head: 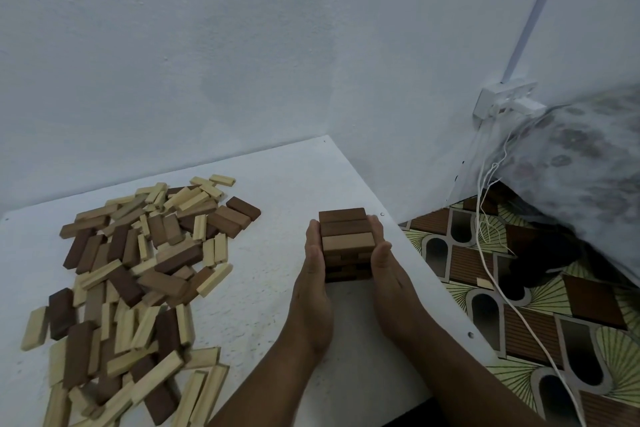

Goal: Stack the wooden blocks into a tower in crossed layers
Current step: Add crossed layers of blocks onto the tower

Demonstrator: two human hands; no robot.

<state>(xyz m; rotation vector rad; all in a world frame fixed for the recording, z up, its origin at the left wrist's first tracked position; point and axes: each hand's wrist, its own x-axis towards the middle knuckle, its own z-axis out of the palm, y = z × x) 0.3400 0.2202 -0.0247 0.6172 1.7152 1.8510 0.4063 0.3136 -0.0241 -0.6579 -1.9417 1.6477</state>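
Pressing flat, straight-fingered, our left hand [313,274] and right hand [388,267] flank the short brown wooden block tower [347,243] on the white bench [270,288]; loose mixed blocks [131,288] lie left of it.

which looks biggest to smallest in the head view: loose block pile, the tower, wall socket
1. loose block pile, by far the widest.
2. tower, pressed between the left hand and right hand.
3. wall socket, though it sits farther away.

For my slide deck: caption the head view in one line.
Both hands, left hand and right hand, press flat against the short block tower on the white table, loose blocks beside.
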